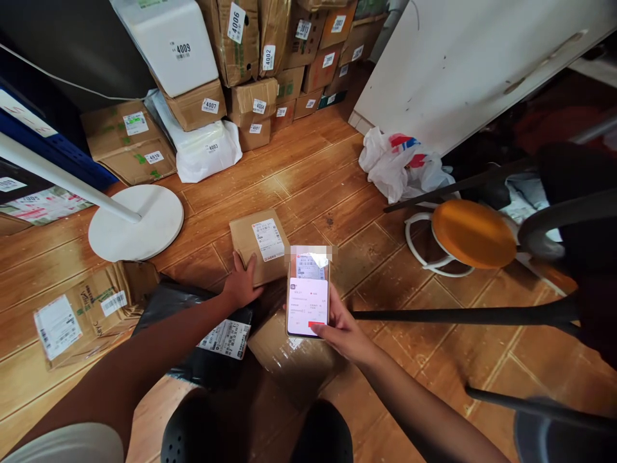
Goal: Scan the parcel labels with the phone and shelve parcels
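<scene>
My right hand (344, 328) holds a smartphone (307, 305) upright in the middle of the view. Its thumb lies over a red button low on the screen, which shows a parcel label above a white panel. My left hand (242, 281) grips the near left edge of a small cardboard box (243, 238), thumb on top and fingers along the side. A white shipping label (268, 239) faces up on that box. Below the phone sits a taped cardboard parcel (294, 363), partly covered by the phone and my right hand. A black plastic parcel (193, 308) lies under my left forearm.
Numbered boxes (245, 103) are stacked along the far wall. A white round stand base (137, 222) and a crumpled cardboard parcel (96, 312) are at left. An orange-topped stool (472, 233), dark chair legs (463, 314) and white plastic bags (400, 164) occupy the right.
</scene>
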The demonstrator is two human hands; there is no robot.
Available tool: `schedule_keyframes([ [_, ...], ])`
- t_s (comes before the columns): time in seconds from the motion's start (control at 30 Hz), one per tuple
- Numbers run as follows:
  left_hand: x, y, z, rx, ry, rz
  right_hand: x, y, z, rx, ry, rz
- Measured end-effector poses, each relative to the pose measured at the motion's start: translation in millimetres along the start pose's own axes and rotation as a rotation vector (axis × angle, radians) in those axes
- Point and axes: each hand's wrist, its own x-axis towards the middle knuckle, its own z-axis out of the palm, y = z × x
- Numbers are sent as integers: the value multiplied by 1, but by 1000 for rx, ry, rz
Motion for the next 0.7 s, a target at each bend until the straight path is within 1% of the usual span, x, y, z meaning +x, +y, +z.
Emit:
schedule_keyframes([
  [0.17,1,3,-5,-47,-18,-3,-6,4,-11,44,43,-23],
  [0.27,11,18,-9,-70,-34,-6,-7,4,-16,36,119,-33],
  [0.33,23,32,-16,-90,-55,34,-8,2,-18,37,176,-30],
  [0.37,31,39,-21,-108,-82,91,-9,0,-18,47,193,-28],
  [0.43,48,48,-37,-166,-161,280,-9,-5,-19,84,200,-27],
  [0.5,57,48,-55,-245,-211,462,-11,-7,-21,129,202,-38],
  [0.53,56,44,-62,-265,-232,508,-12,-7,-22,150,208,-44],
  [0.57,49,37,-67,-248,-241,497,-14,-7,-24,168,213,-42],
  [0.6,36,28,-68,-201,-241,434,-16,-6,-25,180,218,-36],
  [0.63,16,18,-65,-119,-258,349,-19,-4,-27,187,223,-24],
  [0.67,-10,6,-57,-6,-201,199,-21,-2,-30,187,227,-9],
  [0.7,-40,-6,-45,35,-151,86,-24,0,-32,182,229,7],
])
